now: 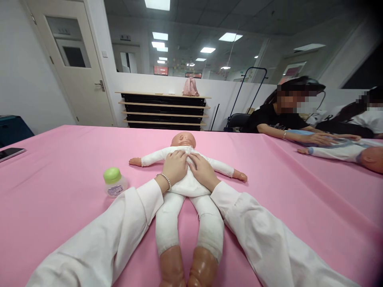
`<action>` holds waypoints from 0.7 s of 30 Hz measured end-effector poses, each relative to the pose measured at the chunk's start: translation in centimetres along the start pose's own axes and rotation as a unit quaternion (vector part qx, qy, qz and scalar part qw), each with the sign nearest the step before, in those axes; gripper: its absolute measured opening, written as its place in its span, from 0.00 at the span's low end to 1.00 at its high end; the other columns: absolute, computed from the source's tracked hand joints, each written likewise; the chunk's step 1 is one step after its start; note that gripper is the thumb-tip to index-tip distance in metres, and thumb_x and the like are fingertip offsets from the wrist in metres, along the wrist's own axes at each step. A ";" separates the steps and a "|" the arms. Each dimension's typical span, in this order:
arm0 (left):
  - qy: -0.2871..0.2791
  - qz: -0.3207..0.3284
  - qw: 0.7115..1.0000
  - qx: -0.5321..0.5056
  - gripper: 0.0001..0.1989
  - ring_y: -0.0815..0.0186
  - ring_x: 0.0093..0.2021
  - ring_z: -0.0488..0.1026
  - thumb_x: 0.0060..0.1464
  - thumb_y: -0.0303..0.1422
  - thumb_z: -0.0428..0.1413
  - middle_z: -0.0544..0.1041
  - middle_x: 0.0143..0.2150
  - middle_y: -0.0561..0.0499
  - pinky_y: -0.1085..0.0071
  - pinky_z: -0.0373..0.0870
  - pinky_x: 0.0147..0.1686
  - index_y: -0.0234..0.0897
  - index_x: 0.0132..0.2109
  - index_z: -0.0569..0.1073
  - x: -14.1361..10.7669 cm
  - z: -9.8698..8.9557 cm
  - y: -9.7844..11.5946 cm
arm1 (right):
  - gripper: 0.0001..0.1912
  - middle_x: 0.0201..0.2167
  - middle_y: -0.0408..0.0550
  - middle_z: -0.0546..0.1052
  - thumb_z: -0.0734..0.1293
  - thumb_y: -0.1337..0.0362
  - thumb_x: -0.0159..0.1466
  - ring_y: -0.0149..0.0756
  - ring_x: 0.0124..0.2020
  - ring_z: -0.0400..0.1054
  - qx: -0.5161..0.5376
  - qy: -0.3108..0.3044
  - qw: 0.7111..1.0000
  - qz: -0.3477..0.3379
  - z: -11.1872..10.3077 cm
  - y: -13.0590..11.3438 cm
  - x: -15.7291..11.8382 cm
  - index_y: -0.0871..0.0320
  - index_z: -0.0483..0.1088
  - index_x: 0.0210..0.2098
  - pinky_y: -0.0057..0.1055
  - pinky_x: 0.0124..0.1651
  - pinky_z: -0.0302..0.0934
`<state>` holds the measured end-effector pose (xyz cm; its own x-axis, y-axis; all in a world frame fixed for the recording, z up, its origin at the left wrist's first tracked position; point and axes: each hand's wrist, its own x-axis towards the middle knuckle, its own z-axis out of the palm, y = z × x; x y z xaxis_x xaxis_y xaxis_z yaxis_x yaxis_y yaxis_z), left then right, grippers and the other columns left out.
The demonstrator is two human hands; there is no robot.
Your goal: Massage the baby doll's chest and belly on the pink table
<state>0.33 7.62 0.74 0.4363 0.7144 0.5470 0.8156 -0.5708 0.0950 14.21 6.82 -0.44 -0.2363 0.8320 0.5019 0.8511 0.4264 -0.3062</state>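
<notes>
doll (185, 179) on table (60, 167), bottle (113, 182) left

pink table (74, 159) w/ baby doll (185, 187), green-cap bottle (114, 182), phone (10, 153), 2nd doll (350, 152).

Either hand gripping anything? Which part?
No grip visible. Left hand and right hand lie flat, palms down, on the doll, at its chest and belly.
</notes>
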 end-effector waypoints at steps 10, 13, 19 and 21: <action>0.014 0.026 0.998 0.058 0.11 0.59 0.42 0.65 0.58 0.27 0.44 0.72 0.37 0.44 0.63 0.59 0.36 0.33 0.37 0.72 -0.7 0.0 0.4 | 0.10 0.34 0.51 0.72 0.58 0.67 0.63 0.39 0.39 0.64 -0.048 0.054 0.997 -0.035 -0.4 -0.7 -0.6 0.60 0.71 0.35 0.36 0.44 0.59; 0.023 0.026 0.998 0.056 0.11 0.59 0.41 0.65 0.57 0.26 0.45 0.72 0.35 0.44 0.63 0.59 0.35 0.33 0.35 0.72 -0.9 -0.1 0.5 | 0.09 0.33 0.49 0.72 0.59 0.68 0.62 0.38 0.38 0.64 -0.056 0.049 0.996 -0.040 -0.6 -0.9 -0.9 0.59 0.71 0.33 0.33 0.43 0.59; 0.035 0.034 0.998 0.036 0.10 0.60 0.37 0.66 0.57 0.27 0.46 0.72 0.33 0.46 0.65 0.59 0.33 0.34 0.33 0.72 -1.8 -0.6 0.7 | 0.11 0.30 0.48 0.72 0.57 0.66 0.64 0.36 0.35 0.64 -0.079 0.078 0.993 -0.049 -0.5 -0.7 -1.9 0.59 0.69 0.32 0.31 0.39 0.57; 0.033 0.020 0.999 0.024 0.10 0.61 0.37 0.66 0.56 0.28 0.46 0.72 0.32 0.46 0.65 0.59 0.33 0.34 0.32 0.71 -2.0 -0.7 0.8 | 0.10 0.30 0.48 0.72 0.57 0.66 0.63 0.36 0.35 0.64 -0.072 0.057 0.995 -0.049 -0.5 -0.7 -2.0 0.58 0.69 0.31 0.31 0.38 0.57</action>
<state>-0.18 5.44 0.26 0.4451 0.6623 0.6027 0.8154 -0.5780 0.0330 14.28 4.65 -0.85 -0.2733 0.7395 0.6152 0.8873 0.4408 -0.1356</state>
